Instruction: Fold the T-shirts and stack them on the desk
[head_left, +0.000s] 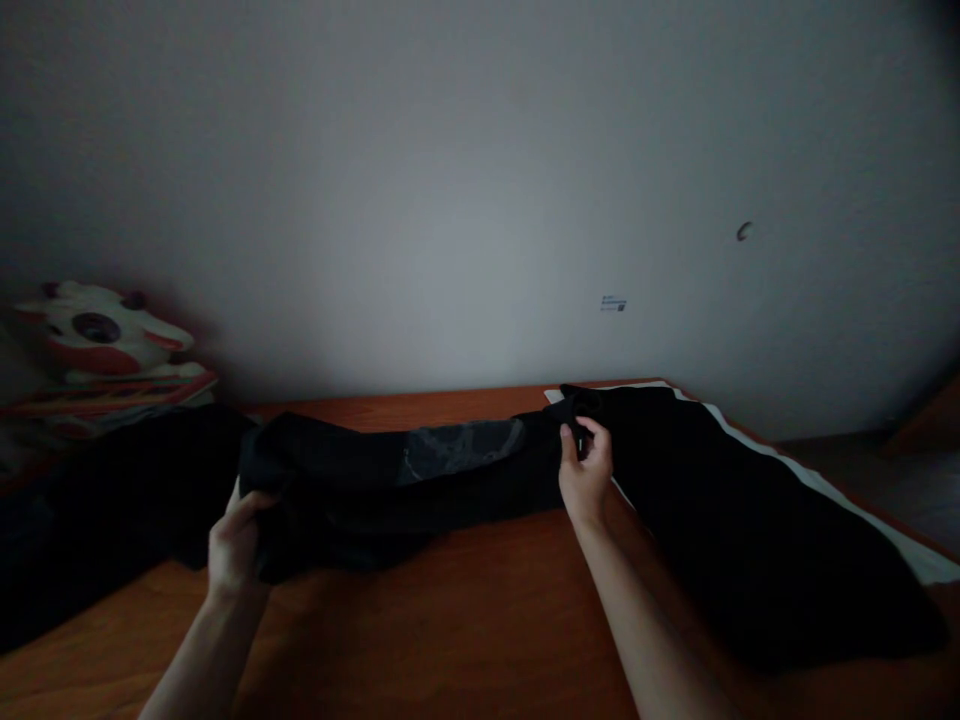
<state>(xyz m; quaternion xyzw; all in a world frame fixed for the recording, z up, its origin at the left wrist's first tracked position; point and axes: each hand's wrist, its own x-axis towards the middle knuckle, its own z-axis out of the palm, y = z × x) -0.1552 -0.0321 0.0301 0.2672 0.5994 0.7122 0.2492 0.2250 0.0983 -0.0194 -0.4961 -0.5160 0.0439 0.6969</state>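
Note:
A black garment (360, 460) with a grey patterned patch is stretched sideways between my two hands, just above the wooden table. Bunched cloth at its left end is gripped by my left hand (236, 545), whose fingers partly vanish into the folds. My right hand (585, 470) pinches the garment's right end between thumb and fingers. The dim light hides what kind of garment it is. Close to my right hand, another black garment (735, 520) lies flat over a white sheet (825, 495).
A dark heap of cloth (112, 510) covers the table's left side. Behind it sits a cow plush toy (105, 335) on a stack of books or boxes (112, 395). The wooden table (450, 620) runs back to a pale wall (450, 200) with a small printed label (613, 304) and a hook-like mark (744, 231).

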